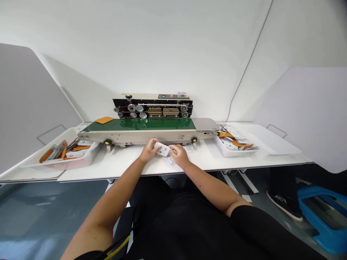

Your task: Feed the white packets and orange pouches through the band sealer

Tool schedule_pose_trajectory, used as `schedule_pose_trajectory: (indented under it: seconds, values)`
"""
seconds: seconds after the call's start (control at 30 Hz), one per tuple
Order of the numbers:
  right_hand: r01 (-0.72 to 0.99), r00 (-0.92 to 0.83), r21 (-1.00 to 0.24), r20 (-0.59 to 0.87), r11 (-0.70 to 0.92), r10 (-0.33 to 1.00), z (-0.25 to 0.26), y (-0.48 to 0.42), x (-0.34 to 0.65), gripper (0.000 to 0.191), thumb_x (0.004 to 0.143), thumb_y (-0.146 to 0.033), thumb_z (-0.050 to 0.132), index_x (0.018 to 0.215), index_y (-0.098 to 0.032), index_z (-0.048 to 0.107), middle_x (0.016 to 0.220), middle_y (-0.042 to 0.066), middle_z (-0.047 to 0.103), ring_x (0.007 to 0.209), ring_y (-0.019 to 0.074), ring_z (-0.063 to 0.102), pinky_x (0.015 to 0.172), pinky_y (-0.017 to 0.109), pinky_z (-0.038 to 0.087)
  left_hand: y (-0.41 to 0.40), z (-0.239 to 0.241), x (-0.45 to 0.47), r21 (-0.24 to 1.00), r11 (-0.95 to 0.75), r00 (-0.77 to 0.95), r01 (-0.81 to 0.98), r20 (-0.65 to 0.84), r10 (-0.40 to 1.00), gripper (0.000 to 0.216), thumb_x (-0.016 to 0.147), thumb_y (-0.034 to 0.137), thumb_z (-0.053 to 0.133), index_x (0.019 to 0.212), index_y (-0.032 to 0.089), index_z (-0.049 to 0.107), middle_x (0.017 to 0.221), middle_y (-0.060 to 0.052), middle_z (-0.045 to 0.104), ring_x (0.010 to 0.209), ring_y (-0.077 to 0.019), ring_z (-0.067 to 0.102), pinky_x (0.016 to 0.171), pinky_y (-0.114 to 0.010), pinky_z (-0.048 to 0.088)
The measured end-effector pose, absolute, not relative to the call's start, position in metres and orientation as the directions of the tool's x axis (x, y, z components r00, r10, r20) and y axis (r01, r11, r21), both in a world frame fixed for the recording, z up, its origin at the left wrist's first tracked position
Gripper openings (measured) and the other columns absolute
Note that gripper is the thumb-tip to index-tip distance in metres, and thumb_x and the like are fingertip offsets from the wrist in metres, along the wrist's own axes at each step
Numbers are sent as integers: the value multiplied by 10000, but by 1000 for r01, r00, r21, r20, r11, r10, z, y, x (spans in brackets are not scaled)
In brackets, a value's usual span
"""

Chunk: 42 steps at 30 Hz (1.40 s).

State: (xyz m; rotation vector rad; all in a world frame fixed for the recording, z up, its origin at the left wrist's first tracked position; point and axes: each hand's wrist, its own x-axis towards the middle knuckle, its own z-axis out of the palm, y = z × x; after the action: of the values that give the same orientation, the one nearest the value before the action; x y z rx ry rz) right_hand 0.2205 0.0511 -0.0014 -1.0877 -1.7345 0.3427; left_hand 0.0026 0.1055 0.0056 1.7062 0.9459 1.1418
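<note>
A small white printed packet [163, 149] is held between my two hands, above the table's front part. My left hand [149, 151] pinches its left end, fingers closed on it. The right-hand edge of the packet is in the closed fingers of my right hand [179, 156]. Under and beside my right hand, more white printed packets [189, 148] lie on the table. Directly behind the hands stands a band sealer [151, 108] with a green conveyor belt [151, 124]. An orange pouch [104, 120] lies flat at the belt's left end.
On the left, a white bin [92, 153] holds orange and silvery pouches. Another white bin [235, 153] with similar pouches stands right of the sealer, beside a white lid or tray [276, 141]. A blue stool [329, 231] and another person's shoe [284, 206] are at the lower right.
</note>
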Motion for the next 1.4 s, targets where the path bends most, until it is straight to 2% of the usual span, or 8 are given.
schedule_pose_trajectory:
  seconds: [0.2, 0.4, 0.67, 0.77, 0.9, 1.0, 1.17, 1.4]
  values:
    - [500, -78, -668, 599, 551, 797, -1, 50, 221, 272, 909, -198, 546, 1094, -251, 738, 1030, 43, 737, 1001, 222, 642, 933, 353, 515, 109, 4, 1, 920, -383, 301, 85, 342, 890, 457, 838, 496, 721, 1099, 228, 457, 825, 1, 686, 723, -178, 684, 607, -255, 519]
    - [475, -9, -694, 611, 541, 792, -3, 51, 223, 340, 908, -277, 581, 1233, -224, 665, 1034, 52, 727, 954, 213, 622, 916, 351, 510, 111, 5, 0, 933, -358, 287, 43, 332, 898, 479, 810, 536, 748, 979, 238, 413, 746, 34, 644, 643, -153, 656, 551, -226, 476]
    - [360, 57, -841, 451, 403, 891, -10, 63, 222, 480, 853, -353, 670, 1316, -235, 621, 1007, 40, 748, 968, 217, 644, 836, 337, 519, 108, 9, 2, 938, -347, 353, -15, 330, 875, 482, 774, 522, 789, 831, 222, 416, 770, 31, 646, 714, -153, 656, 644, -260, 516]
    - [380, 59, -844, 430, 378, 901, -13, 68, 222, 397, 821, -350, 705, 1204, -245, 702, 1024, 50, 727, 1012, 232, 647, 880, 358, 520, 107, 8, 3, 932, -362, 365, -13, 342, 866, 427, 799, 506, 765, 841, 216, 455, 810, 12, 666, 742, -163, 657, 677, -281, 528]
    - [442, 79, -810, 464, 386, 882, -12, 69, 221, 171, 789, -321, 732, 925, -229, 781, 1001, 65, 670, 996, 235, 642, 953, 373, 508, 108, 5, 5, 856, -483, 448, 183, 364, 816, 326, 804, 468, 760, 831, 190, 591, 804, -4, 653, 732, -167, 618, 658, -275, 500]
    - [423, 107, -806, 498, 414, 861, -10, 69, 221, 148, 815, -324, 708, 903, -227, 776, 933, 51, 663, 941, 221, 640, 911, 351, 520, 110, 4, 6, 793, -546, 489, 270, 375, 787, 311, 807, 473, 755, 841, 177, 665, 812, -18, 664, 725, -173, 608, 661, -282, 498]
    - [446, 0, -805, 437, 391, 899, -10, 69, 217, 206, 769, -308, 770, 953, -217, 777, 959, 50, 672, 928, 226, 649, 879, 349, 522, 112, -1, 3, 902, -390, 459, 187, 271, 846, 369, 835, 508, 730, 948, 165, 653, 725, -13, 667, 545, -142, 560, 502, -250, 440]
    - [407, -58, -795, 470, 450, 881, 11, 77, 224, 150, 865, -315, 656, 922, -216, 753, 901, 33, 723, 879, 214, 663, 821, 320, 519, 115, -3, 3, 865, -478, 504, 154, 347, 791, 416, 842, 476, 744, 1100, 165, 648, 1058, -93, 723, 921, -223, 682, 811, -351, 551]
